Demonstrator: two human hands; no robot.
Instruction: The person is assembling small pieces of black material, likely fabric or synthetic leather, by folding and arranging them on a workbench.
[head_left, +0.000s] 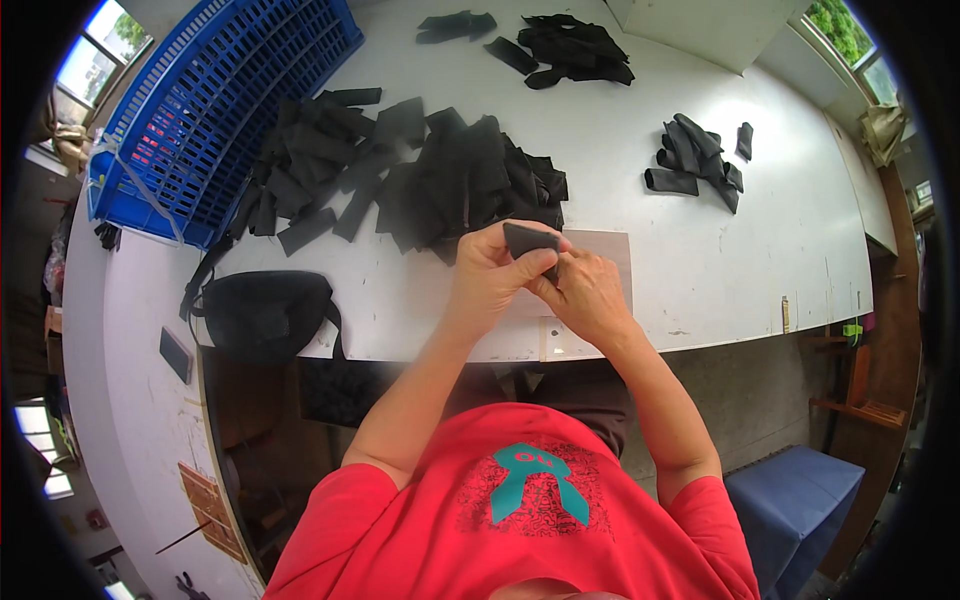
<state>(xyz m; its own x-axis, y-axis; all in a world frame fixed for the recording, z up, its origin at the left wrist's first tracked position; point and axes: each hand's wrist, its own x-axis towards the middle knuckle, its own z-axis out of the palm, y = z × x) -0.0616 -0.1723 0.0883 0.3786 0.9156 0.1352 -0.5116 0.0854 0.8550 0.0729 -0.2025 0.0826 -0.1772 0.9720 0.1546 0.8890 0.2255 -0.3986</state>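
Both my hands meet above the near edge of a white table, with a small dark fabric piece [531,240] between them. My left hand [492,262] pinches it between thumb and fingers. Against its lower right side, the fingers of my right hand [585,288] are closed on the same piece; their tips are partly hidden. Just beyond my hands lies a big heap of black fabric pieces [460,180]. A looser spread of black strips [310,150] adjoins it on the left. Under my hands is a thin pale board [608,260] on the tabletop.
A blue plastic crate [230,110] leans at the far left. A black pouch bag [265,312] and a dark phone-like slab [176,355] lie at left. Smaller black piles sit at the back [575,50] and right [690,160]. A blue-covered stool [795,505] stands lower right.
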